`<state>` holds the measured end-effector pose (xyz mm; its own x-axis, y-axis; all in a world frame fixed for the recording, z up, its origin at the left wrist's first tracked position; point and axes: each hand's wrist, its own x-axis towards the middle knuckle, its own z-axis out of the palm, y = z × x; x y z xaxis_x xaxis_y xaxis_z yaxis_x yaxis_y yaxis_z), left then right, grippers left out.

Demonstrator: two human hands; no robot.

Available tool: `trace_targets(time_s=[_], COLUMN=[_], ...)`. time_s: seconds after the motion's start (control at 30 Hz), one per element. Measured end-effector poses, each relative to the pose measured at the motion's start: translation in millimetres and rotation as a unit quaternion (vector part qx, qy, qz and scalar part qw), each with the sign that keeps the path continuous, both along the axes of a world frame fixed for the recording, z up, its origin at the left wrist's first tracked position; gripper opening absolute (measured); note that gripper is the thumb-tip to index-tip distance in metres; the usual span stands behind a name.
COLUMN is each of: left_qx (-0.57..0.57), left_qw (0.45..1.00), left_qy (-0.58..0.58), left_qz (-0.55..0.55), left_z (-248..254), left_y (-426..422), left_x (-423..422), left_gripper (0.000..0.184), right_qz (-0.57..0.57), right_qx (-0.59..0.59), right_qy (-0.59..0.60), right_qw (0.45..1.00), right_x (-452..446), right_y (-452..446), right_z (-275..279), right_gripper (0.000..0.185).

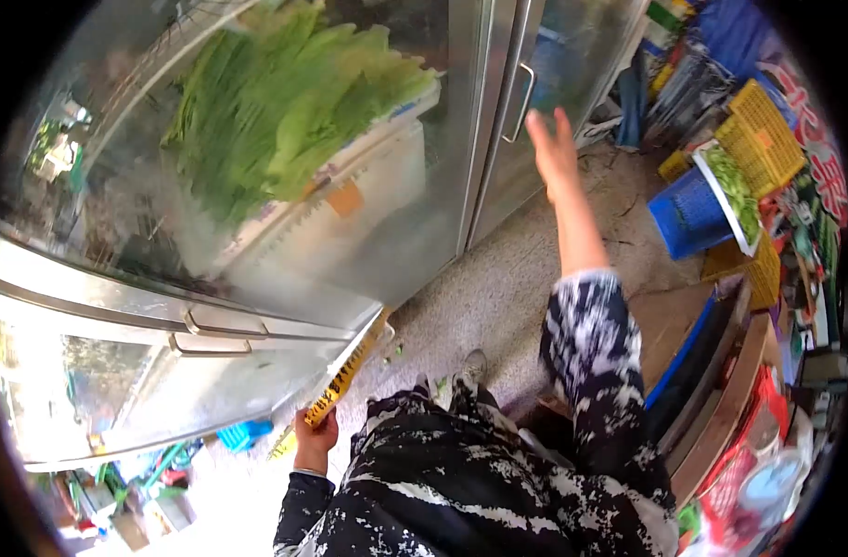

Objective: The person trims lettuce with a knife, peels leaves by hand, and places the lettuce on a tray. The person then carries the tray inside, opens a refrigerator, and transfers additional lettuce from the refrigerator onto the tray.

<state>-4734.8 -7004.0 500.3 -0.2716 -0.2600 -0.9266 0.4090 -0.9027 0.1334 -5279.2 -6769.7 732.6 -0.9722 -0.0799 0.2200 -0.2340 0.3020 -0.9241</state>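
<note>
My left hand (315,438) is closed around a long yellow strip with black printing (342,379), low beside the cooler with glass doors (433,251). The strip slants up to the right and reaches the lower door edge. My right hand (556,160) is stretched out with fingers apart and nothing in it. It is close to the vertical metal handle (524,102) of a glass door; contact between them is not apparent. Behind the left glass, leafy green vegetables (294,97) lie on a white foam box (368,181).
Two more metal handles (222,336) sit on the doors at left. A blue basket (689,213) with greens and yellow crates (763,139) stand at right. Wooden boards (735,371) and bags (744,483) are close on my right. A blue object (245,434) lies on the floor.
</note>
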Motion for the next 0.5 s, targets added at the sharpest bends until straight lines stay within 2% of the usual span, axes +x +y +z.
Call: trace_targets(time_s=[0.07,0.1,0.13,0.2,0.27,0.33,0.4,0.47,0.5], left_qx=[-0.013,-0.01,-0.008,0.002,-0.007,0.003,0.026,0.027,0.031], left_qw=[1.0,0.999,0.999,0.995,0.994,0.992,0.992,0.987,0.99], left_qy=[-0.012,-0.019,-0.025,-0.059,-0.076,-0.075,-0.06,-0.096,-0.087], left_qz=[0.023,0.034,0.046,0.077,0.078,0.101,0.112,0.123,0.105], left_z=[11,15,21,32,36,36,36,39,35], left_y=[23,34,45,64,75,79,81,87,87], left_x=[-4,-4,-6,-10,-11,-9,-8,-7,-1], left_gripper=[0.033,0.034,0.036,0.035,0.035,0.036,0.036,0.037,0.039], right_qz=[0.005,0.018,-0.001,-0.005,0.0,-0.009,0.093,0.1,0.103], right_qx=[-0.072,-0.067,-0.069,-0.076,-0.146,-0.184,-0.315,-0.283,-0.313], right_qy=[0.015,0.003,0.002,0.001,0.031,0.004,-0.053,-0.08,-0.084], right_qw=[0.997,0.998,0.998,0.997,0.989,0.983,0.943,0.951,0.94], right_x=[-60,-73,-83,-101,-116,-110,-108,-101,-99], right_y=[-9,-13,-18,-31,-35,-44,-44,-35,-28], right_z=[-6,-8,-7,-15,-33,-30,-26,-19,-19], right_gripper=[0.068,0.068,0.059,0.053,0.046,0.041,0.037,0.034,0.034])
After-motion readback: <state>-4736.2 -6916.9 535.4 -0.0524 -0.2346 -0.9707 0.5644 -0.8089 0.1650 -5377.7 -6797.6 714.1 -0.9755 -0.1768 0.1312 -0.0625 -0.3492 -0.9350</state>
